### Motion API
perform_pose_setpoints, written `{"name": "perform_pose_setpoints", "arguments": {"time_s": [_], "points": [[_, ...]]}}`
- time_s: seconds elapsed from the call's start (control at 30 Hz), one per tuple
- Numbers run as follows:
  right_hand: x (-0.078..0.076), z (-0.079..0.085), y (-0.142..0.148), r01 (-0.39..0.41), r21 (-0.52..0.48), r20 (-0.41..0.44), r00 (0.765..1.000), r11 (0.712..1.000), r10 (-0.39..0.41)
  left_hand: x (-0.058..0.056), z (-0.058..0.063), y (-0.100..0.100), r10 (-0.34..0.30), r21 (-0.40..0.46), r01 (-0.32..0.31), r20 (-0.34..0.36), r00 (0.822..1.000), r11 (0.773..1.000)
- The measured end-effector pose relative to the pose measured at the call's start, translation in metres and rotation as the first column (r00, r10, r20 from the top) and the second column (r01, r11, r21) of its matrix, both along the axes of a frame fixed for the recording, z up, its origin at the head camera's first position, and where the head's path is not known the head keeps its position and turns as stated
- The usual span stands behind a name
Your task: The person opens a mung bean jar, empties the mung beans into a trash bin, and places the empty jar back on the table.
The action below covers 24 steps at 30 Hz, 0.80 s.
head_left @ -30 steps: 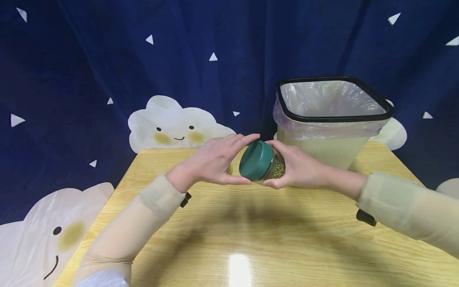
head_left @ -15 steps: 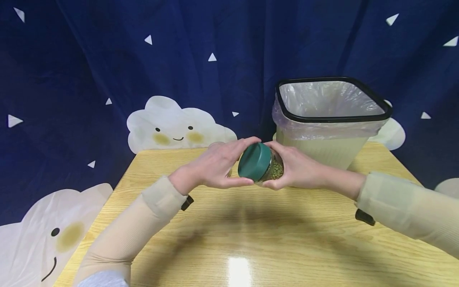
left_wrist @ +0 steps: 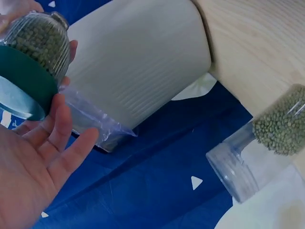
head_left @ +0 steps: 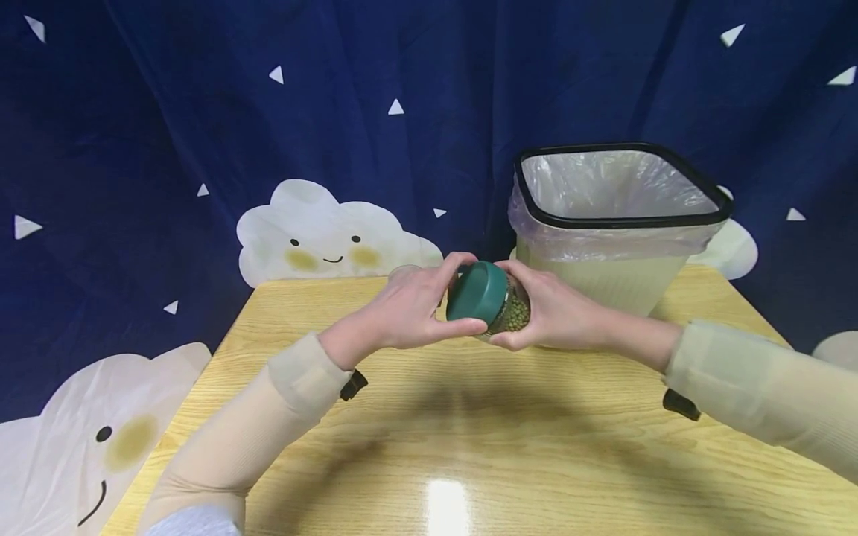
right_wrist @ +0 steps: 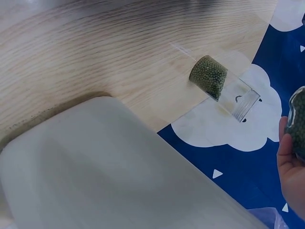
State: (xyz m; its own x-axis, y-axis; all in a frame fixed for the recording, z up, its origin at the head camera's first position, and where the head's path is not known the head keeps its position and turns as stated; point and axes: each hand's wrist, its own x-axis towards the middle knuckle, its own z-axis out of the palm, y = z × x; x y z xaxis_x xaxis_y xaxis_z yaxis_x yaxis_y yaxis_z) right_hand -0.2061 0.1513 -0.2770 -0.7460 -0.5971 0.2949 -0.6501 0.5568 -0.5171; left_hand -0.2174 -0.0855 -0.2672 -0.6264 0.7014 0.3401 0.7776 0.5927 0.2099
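Tilted above the table is a glass jar [head_left: 515, 314] of green beans, most likely mung beans, its dark green lid [head_left: 477, 292] facing left. My left hand [head_left: 412, 307] grips the lid, thumb in front and fingers behind. From the other side, my right hand [head_left: 559, 307] holds the glass body. In the left wrist view, the lid [left_wrist: 28, 76] is on the jar [left_wrist: 40, 40], close to the left fingers. A second, lidless clear jar [right_wrist: 209, 78], partly filled with similar beans, stands on the table; in the head view my left hand hides most of it.
A bin [head_left: 590, 283] with a black rim and a plastic liner stands at the back right, just behind my right hand. The wooden table [head_left: 402, 447] runs back to a dark blue curtain [head_left: 335, 112] printed with clouds and triangles.
The left hand's fingers have closed further round the lid, and the thumb has shifted right across its front. The jar stays nearly in place in the right hand.
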Motion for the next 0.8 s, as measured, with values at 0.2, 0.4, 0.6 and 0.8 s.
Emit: {"name": "perform_pose_setpoints", "arguments": {"time_s": [0.2, 0.4, 0.6, 0.8], "points": [[0.000, -0.001, 0.003, 0.002, -0.009, 0.002, 1.000, 1.000, -0.001, -0.004, 0.007, -0.006, -0.155, 0.106, 0.139, 0.162, 0.974, 0.985], [0.000, 0.000, 0.004, -0.002, -0.013, 0.010, 1.000, 1.000, 0.003, -0.009, 0.012, -0.012, -0.296, 0.231, 0.232, 0.305, 0.905, 0.945], [0.001, 0.000, 0.003, -0.004, -0.003, 0.035, 0.999, 1.000, 0.004, -0.009, 0.011, -0.012, -0.312, 0.244, 0.245, 0.297, 0.902, 0.938], [0.001, 0.000, 0.003, -0.009, 0.001, 0.033, 0.999, 1.000, 0.009, -0.008, 0.012, -0.011, -0.291, 0.228, 0.232, 0.275, 0.916, 0.946]]}}
